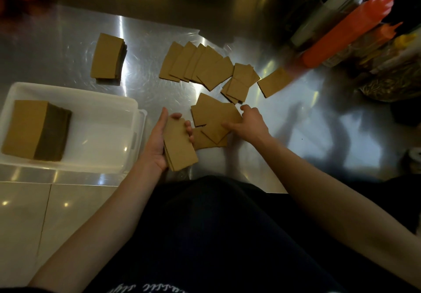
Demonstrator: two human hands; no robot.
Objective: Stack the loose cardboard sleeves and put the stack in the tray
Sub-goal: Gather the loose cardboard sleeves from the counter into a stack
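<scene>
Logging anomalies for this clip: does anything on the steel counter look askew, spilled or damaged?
Nothing spilled or damaged. The loose brown cardboard sleeves lie fanned and crisscrossed on the shiny steel counter, merely unsorted. The brown sleeve stack in the white plastic tray sits tidy.

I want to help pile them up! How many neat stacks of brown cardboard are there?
3: one stack in the tray, one on the counter behind it, one gripped in the left hand. The loose sleeves, some held by the right hand, lie scattered and aren't counted.
</scene>
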